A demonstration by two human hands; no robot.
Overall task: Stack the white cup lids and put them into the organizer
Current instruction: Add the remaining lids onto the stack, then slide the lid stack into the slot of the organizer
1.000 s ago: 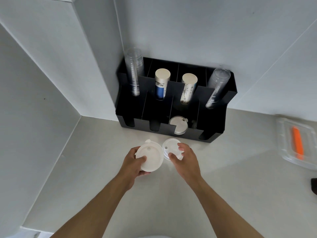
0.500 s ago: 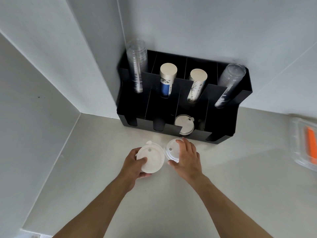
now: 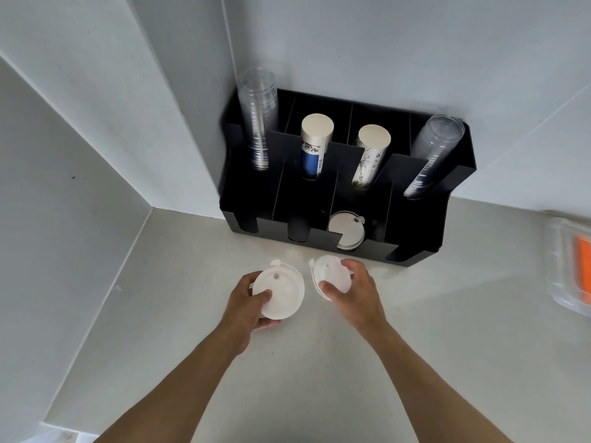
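Note:
A black organizer [image 3: 415,247] stands against the wall corner on the pale counter. Its third front slot holds white lids [image 3: 345,230] lying flat. My left hand [image 3: 248,306] grips a white cup lid [image 3: 283,294], possibly a small stack, just above the counter in front of the organizer. My right hand [image 3: 358,290] holds a second white lid [image 3: 329,273] by its edges, tilted, a little to the right of the first. The two held lids sit side by side with a small gap between them.
The organizer's back slots carry a clear cup stack [image 3: 259,119] at left, two paper cup stacks [image 3: 315,139] [image 3: 371,151] in the middle and another clear stack [image 3: 433,155] at right. A clear plastic box with something orange [image 3: 575,266] lies at the counter's right edge.
My right hand has lifted its lid and tilted it, moving slightly away from the left lid. The view has shifted left and closer to the organizer. My left hand keeps its lid.

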